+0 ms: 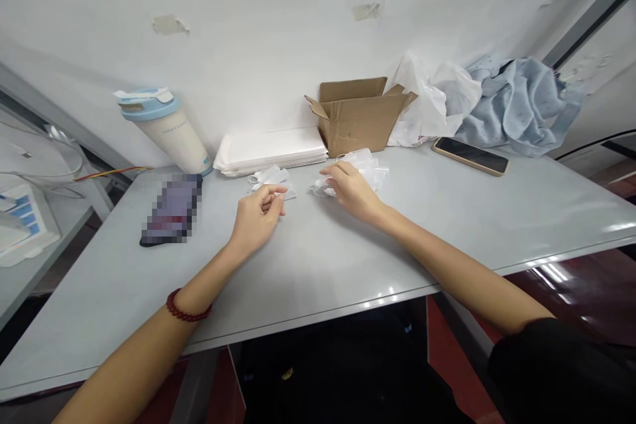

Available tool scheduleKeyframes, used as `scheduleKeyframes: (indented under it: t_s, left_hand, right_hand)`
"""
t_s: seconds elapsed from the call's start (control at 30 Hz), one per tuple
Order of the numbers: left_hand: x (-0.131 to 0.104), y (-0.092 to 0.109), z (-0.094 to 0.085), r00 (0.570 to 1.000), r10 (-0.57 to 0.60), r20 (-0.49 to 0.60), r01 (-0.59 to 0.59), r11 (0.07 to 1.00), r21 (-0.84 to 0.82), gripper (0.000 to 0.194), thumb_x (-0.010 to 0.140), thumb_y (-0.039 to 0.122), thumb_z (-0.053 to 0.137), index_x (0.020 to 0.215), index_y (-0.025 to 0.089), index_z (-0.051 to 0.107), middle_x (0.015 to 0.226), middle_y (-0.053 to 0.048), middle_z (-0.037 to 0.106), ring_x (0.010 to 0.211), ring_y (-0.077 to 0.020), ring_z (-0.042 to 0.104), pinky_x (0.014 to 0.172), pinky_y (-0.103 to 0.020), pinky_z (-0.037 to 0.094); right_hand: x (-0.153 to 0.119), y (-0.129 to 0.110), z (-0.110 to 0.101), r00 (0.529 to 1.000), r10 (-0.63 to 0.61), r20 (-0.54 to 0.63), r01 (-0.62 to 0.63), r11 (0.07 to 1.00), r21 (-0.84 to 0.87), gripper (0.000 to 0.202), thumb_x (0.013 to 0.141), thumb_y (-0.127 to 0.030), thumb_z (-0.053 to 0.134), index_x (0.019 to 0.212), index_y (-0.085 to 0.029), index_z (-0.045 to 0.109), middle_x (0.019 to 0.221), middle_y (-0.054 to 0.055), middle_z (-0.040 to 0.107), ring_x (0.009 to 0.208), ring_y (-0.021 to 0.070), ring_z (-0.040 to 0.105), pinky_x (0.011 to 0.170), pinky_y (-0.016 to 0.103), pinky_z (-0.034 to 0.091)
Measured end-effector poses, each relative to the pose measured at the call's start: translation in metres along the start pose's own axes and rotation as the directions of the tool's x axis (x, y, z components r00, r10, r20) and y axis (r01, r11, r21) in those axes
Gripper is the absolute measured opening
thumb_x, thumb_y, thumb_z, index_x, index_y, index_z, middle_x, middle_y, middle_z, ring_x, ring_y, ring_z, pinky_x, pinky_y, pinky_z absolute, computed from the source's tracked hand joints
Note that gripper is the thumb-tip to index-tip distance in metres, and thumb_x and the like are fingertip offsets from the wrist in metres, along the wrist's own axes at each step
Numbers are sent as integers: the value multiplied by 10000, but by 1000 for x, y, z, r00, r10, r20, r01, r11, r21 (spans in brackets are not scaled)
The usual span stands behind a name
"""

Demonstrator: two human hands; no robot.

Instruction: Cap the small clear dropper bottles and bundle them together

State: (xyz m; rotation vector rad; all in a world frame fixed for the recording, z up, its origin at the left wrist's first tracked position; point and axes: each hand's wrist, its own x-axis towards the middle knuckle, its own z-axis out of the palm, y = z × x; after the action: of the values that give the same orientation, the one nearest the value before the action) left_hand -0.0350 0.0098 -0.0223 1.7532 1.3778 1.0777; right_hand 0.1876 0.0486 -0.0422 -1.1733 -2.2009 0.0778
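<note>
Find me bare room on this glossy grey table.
Free on the table: the front middle, between the forearms; the right side, between the black phone and the right forearm. Crowded: the back, from the cream cylindrical tumbler past the brown cardboard box to the crumpled blue cloth, plus the thin white looped bunches by the left hand and right hand.

Left hand (257, 217), fingers curled, just beside left white pile (276, 176). Right hand (354, 191) over right white pile (373, 175); contact unclear. Far side: open cardboard box (358, 124). Far left: tumbler (171, 139).
</note>
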Motion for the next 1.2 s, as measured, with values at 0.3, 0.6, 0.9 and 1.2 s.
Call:
scheduleKeyframes:
  t_s: [0.3,0.6,0.9,1.2]
  left_hand:
    - [0,0,0,992,-46,118,44,999,13,351,839,390,543,1056,131,638,599,21,592,478,-121,503,516,-253,418]
    - [3,4,4,903,-233,362,322,923,-210,417,828,434,559,1082,107,611,625,-10,623,458,-113,502,458,-242,357]
    - [5,0,2,891,-304,336,421,830,-366,345,816,449,616,948,131,638,619,-3,604,455,-93,488,453,-224,363]
    - [4,1,2,926,-262,273,351,863,-364,275,775,396,680,843,131,654,600,17,575,460,-72,460,458,-212,349]
  right_hand:
    - [-1,-18,-13,979,133,-153,-73,935,347,179,937,-239,454,983,-182,617,978,85,666,853,190,602,751,328,464]
    - [-3,-33,-19,978,198,-67,-133,835,534,175,910,-234,491,995,-175,633,1001,75,680,823,169,599,716,305,465]
    - [-3,-33,-19,988,140,-62,-82,824,560,163,886,-184,502,988,-198,628,1011,67,648,886,175,589,752,318,481]
    - [-4,-35,-19,990,135,-46,-88,831,550,152,883,-171,510,977,-194,628,1017,70,656,891,175,600,739,314,486]
